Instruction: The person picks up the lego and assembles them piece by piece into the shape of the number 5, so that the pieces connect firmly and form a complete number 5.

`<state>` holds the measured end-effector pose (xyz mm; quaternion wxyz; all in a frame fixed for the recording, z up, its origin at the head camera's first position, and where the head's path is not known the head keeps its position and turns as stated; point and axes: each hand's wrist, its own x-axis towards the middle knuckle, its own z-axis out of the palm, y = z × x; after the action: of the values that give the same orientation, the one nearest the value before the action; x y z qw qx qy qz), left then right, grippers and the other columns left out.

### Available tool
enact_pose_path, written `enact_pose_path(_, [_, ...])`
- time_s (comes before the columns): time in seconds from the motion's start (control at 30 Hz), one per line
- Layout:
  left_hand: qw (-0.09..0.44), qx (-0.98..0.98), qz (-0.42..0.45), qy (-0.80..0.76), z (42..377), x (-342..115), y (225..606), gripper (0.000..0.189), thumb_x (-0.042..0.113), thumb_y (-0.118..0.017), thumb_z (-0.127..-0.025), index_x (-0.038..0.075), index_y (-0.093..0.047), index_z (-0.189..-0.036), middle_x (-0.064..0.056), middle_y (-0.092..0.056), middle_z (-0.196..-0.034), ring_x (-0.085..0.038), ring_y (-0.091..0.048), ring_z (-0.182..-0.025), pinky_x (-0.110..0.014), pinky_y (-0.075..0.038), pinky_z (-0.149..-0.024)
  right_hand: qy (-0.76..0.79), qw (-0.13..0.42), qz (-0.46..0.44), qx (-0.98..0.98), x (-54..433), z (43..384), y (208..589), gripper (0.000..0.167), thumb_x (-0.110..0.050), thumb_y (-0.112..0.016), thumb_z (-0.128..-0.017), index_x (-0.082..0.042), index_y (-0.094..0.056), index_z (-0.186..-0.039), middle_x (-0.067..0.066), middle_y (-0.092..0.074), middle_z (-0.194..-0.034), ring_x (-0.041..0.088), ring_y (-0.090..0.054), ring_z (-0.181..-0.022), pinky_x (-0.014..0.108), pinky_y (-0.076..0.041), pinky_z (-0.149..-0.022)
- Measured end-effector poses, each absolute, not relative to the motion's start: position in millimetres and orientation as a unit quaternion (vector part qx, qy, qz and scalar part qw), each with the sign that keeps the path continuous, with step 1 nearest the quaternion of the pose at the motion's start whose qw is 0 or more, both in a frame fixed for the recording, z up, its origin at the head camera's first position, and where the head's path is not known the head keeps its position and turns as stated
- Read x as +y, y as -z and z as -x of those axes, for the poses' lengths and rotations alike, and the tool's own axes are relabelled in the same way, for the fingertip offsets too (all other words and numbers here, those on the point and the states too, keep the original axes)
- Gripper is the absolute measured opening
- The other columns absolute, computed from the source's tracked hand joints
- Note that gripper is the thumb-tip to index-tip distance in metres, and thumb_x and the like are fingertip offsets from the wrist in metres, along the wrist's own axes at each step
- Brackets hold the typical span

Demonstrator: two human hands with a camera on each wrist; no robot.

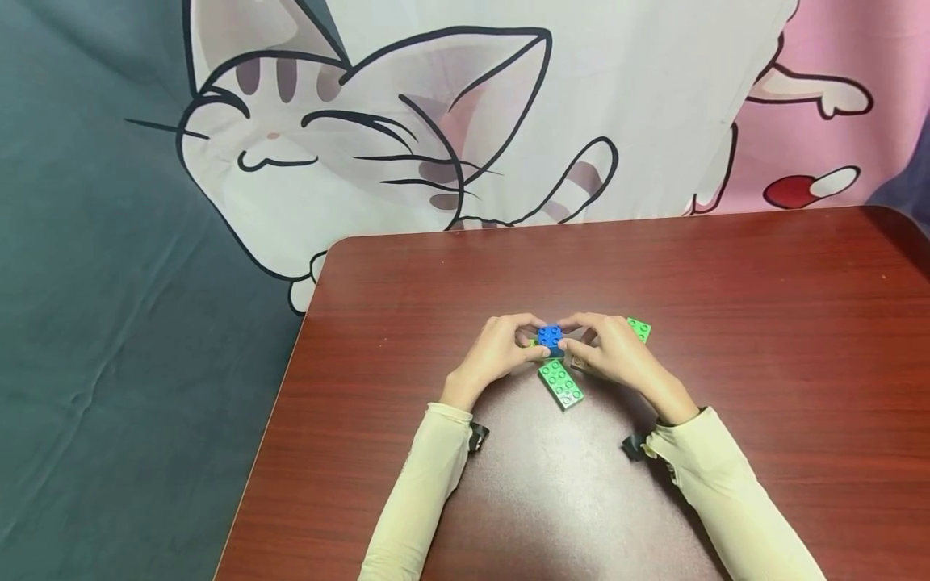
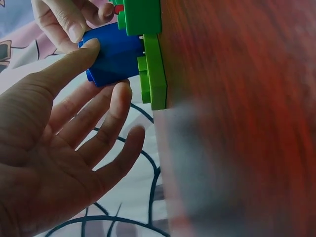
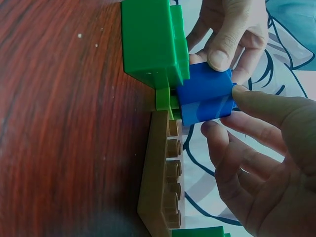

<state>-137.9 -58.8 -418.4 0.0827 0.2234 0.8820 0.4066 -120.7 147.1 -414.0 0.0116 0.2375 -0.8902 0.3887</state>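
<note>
A blue toy brick (image 1: 550, 337) is pinched between both hands, one at each side, its studs facing up. My left hand (image 1: 494, 349) has its thumb on the near face, with the fingers spread behind. The right hand (image 1: 616, 349) mirrors it, thumb and fingertips at the other end. Under the blue brick lies a flat lime-green brick (image 2: 157, 74); the blue brick's bottom edge is right at its studs. A taller green brick (image 1: 561, 384) lies just in front. Beside the lime brick, a tan brick (image 3: 157, 177) sits largely hidden below the right hand in the head view.
Another green brick (image 1: 640, 329) lies behind the right hand. The bricks are on a reddish-brown wooden table (image 1: 407, 307), whose far edge meets a curtain (image 1: 639, 105) printed with cartoon cats. Dark wrist mounts (image 1: 634, 448) sit at both sleeves.
</note>
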Motion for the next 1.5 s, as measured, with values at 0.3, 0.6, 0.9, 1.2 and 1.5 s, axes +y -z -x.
enact_pose_path(0.3, [0.1,0.885,-0.199,-0.408,136.7,-58.1,417.8,0.034,0.021,-0.078,-0.076,0.012,-0.067,-0.107,0.005,-0.061,-0.068,-0.007,-0.054,-0.056,-0.021,-0.043,-0.047,-0.395,-0.009,-0.239,-0.887,150.8,121.3,415.4,0.027,-0.014,-0.071,-0.083,-0.004,-0.067,-0.108,0.006,-0.069,-0.084,0.016,-0.064,-0.069,0.032,-0.051,-0.061])
enact_pose_path(0.6, [0.108,0.876,-0.194,-0.429,137.1,-60.4,417.8,0.035,0.019,-0.078,-0.076,0.01,-0.067,-0.108,-0.003,-0.066,-0.072,-0.011,-0.057,-0.051,-0.023,-0.044,-0.044,-0.402,-0.013,-0.24,-0.884,151.3,124.6,418.5,0.027,-0.014,-0.071,-0.083,-0.005,-0.068,-0.108,0.003,-0.069,-0.083,0.013,-0.065,-0.066,0.03,-0.052,-0.06])
enact_pose_path(0.9, [0.148,0.856,-0.178,-0.462,139.2,-64.3,417.6,0.04,0.016,-0.076,-0.078,0.01,-0.066,-0.116,-0.013,-0.06,-0.053,-0.029,-0.056,-0.043,-0.026,-0.042,-0.038,-0.409,-0.013,-0.235,-0.882,151.9,126.5,418.7,0.026,-0.012,-0.072,-0.081,-0.004,-0.068,-0.106,0.001,-0.068,-0.08,0.012,-0.063,-0.066,0.029,-0.05,-0.059])
enact_pose_path(1.2, [0.139,0.861,-0.19,-0.45,142.5,-63.8,421.1,0.039,0.019,-0.077,-0.077,0.013,-0.067,-0.115,-0.009,-0.06,-0.055,-0.019,-0.053,-0.042,-0.023,-0.038,-0.038,-0.408,-0.01,-0.236,-0.882,153.2,126.0,417.8,0.028,-0.013,-0.071,-0.083,-0.001,-0.067,-0.107,0.002,-0.068,-0.08,0.013,-0.063,-0.069,0.03,-0.051,-0.061])
enact_pose_path(1.5, [0.127,0.868,-0.19,-0.441,142.0,-62.1,423.2,0.039,0.023,-0.078,-0.077,0.015,-0.068,-0.114,-0.005,-0.055,-0.05,-0.006,-0.042,-0.04,-0.021,-0.032,-0.037,-0.403,-0.013,-0.231,-0.886,154.5,126.8,417.1,0.029,-0.01,-0.072,-0.081,0.002,-0.068,-0.107,0.006,-0.07,-0.082,0.015,-0.066,-0.071,0.036,-0.053,-0.066])
